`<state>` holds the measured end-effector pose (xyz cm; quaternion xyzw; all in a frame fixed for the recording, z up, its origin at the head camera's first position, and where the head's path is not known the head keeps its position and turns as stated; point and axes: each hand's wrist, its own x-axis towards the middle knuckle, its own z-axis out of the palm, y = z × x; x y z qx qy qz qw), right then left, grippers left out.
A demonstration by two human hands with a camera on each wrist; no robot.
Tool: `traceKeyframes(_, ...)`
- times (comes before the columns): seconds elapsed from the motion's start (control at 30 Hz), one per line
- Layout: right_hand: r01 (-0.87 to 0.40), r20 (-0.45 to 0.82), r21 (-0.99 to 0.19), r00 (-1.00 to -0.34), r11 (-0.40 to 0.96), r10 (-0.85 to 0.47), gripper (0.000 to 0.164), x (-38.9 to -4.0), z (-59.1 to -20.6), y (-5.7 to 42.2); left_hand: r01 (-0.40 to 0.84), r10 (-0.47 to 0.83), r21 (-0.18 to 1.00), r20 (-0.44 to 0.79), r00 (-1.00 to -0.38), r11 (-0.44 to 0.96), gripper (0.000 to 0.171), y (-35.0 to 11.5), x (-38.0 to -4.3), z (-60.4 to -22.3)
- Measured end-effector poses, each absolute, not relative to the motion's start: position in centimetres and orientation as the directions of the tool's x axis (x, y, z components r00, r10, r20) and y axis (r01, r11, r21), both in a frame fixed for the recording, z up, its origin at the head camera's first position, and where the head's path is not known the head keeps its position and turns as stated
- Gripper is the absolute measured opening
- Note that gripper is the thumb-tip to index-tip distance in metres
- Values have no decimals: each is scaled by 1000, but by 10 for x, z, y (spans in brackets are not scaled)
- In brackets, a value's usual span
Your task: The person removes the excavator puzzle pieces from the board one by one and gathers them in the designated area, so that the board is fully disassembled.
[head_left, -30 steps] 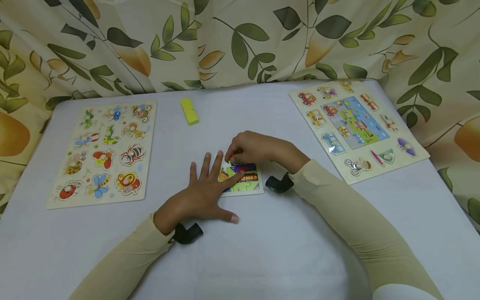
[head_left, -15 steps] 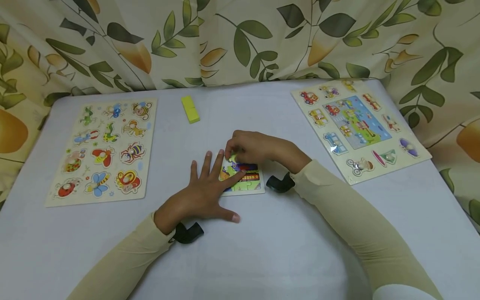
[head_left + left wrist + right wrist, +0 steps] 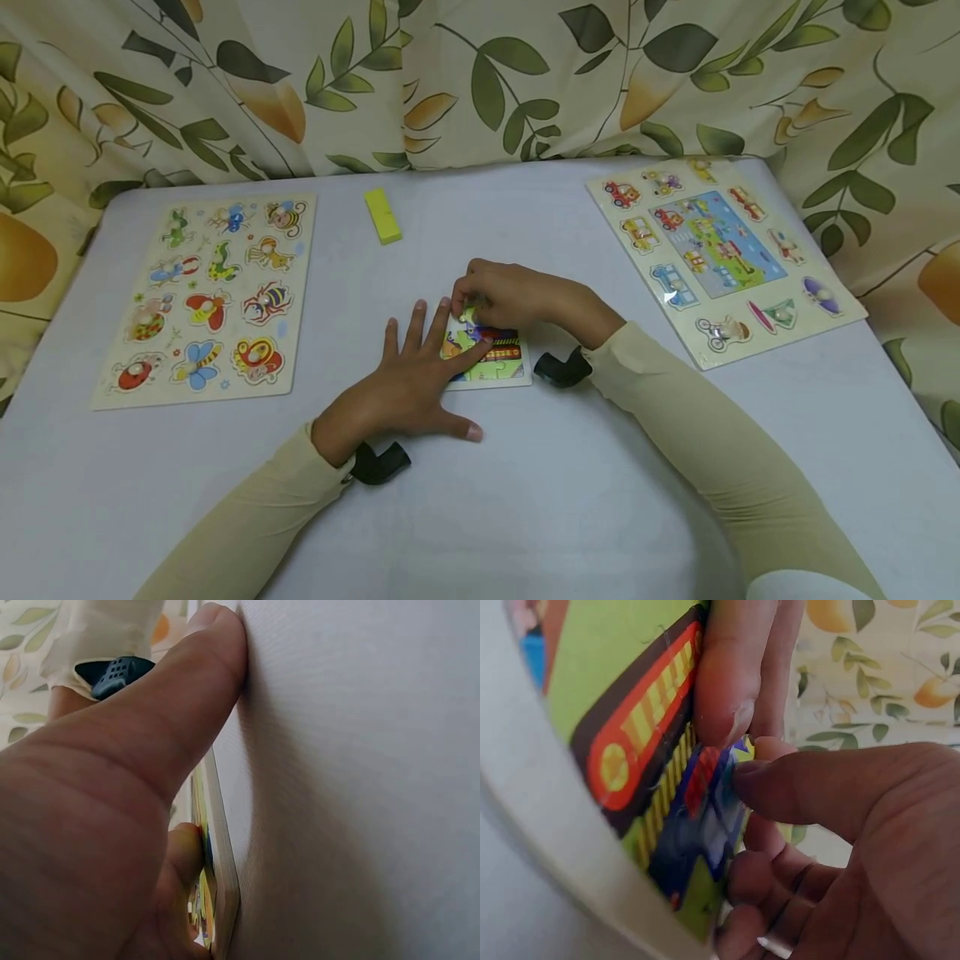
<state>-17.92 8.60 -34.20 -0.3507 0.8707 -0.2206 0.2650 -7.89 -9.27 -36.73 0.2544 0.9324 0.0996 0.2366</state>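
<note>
A small jigsaw puzzle point(image 3: 506, 372) with a bright printed vehicle lies flat on the white table between the hands. My left hand point(image 3: 397, 392) is spread over its left side, the index finger resting across the picture. In the left wrist view, the left thumb point(image 3: 210, 652) lies on the cloth beside the puzzle's pale edge point(image 3: 223, 862). My right hand point(image 3: 517, 296), fingers curled, pinches a yellow-green jigsaw piece point(image 3: 467, 316) at the puzzle's far left corner. In the right wrist view, the right thumb point(image 3: 810, 784) presses at the picture's edge; the fingers partly hide the piece.
On the left lies an insect peg puzzle board point(image 3: 296, 283). A vehicle peg puzzle board point(image 3: 817, 329) lies at the right. One yellow block point(image 3: 383, 217) sits toward the back, before a leaf-patterned curtain point(image 3: 517, 83). Black wrist cameras point(image 3: 381, 463) hang under both wrists.
The right fingers have shifted slightly up at the puzzle's far left corner, and more of the yellow-green piece shows beneath them. The left hand stays in place on the puzzle.
</note>
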Motion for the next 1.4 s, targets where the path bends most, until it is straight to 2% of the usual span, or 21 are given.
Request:
traceKeyframes(0.47,-480,-305,-583,-618,656,-724,24,-179,-341,87,424,525,317,-390,-757,848,109,-93,-79,-367)
traceKeyframes(0.7,-472,-279,-643,-588,603,-759,20,-180,-343,90,417,519,319,-391,-760,851,109,-93,-79,-366)
traceKeyframes(1.0,-419,-296,-662,-615,621,-731,20,-182,-343,95,421,515,304,-395,-761,855,110,-93,-78,-366)
traceKeyframes(1.4,-416,-296,-649,-634,638,-714,11,-181,-339,99,421,514,302,-399,-759,855,110,-93,-79,-368)
